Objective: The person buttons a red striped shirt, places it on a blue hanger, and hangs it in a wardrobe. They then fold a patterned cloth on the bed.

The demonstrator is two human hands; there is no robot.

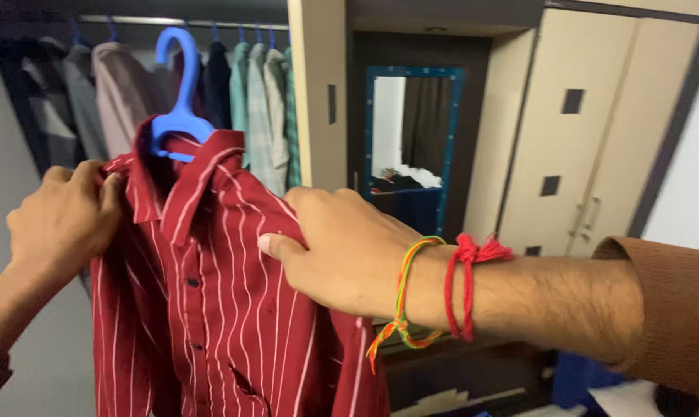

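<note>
Both grips pinch the red striped shirt (233,309) shoulders: left hand (64,220), right hand (341,255). Shirt on blue hanger (181,100), not yet on far rail (172,23).

Striped shirt (233,309): soft matt cloth. Blue hanger (181,100): smooth glossy plastic. Wardrobe door (596,116): matt laminate.

The shirt (233,309) is dark red with thin white stripes and dark buttons. Its hanger (179,93) is bright blue. Behind the hanger, the hung shirts (257,100) run grey, dusty pink, navy and pale green. The wardrobe doors (596,123) are cream with dark squares; the mirror frame (368,123) is blue. Wrist threads (465,286) are red, yellow-green and orange.
</note>
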